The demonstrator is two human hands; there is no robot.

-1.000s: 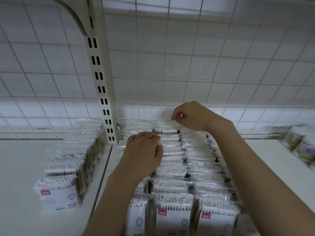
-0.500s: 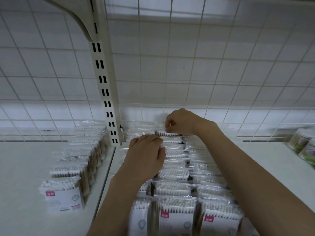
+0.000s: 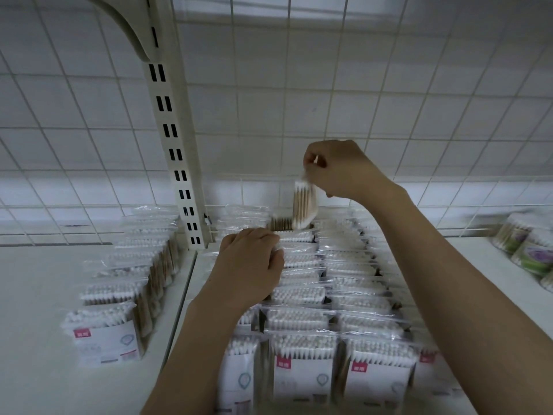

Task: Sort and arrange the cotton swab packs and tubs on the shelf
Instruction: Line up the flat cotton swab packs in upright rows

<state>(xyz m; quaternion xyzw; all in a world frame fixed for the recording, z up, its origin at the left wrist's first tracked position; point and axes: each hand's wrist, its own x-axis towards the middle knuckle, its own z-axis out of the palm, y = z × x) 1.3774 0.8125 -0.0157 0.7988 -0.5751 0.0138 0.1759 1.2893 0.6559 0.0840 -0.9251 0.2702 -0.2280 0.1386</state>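
Observation:
Clear cotton swab packs (image 3: 302, 295) stand in tight rows on the white shelf (image 3: 36, 354), front to back. My right hand (image 3: 338, 170) pinches the top edge of one swab pack (image 3: 303, 206) and holds it lifted above the back of the middle row, hanging tilted. My left hand (image 3: 251, 265) rests on the left row with its fingers curled over the tops of the packs there. A separate row of packs (image 3: 128, 277) stands on the shelf section to the left.
Round swab tubs (image 3: 529, 250) lie at the far right of the shelf. A slotted upright post (image 3: 176, 163) rises between the two shelf sections. A wire grid panel (image 3: 329, 100) forms the back wall.
My right hand has pulled one pack up out of the back of the middle row and raised it. The left hand has stayed on the left row.

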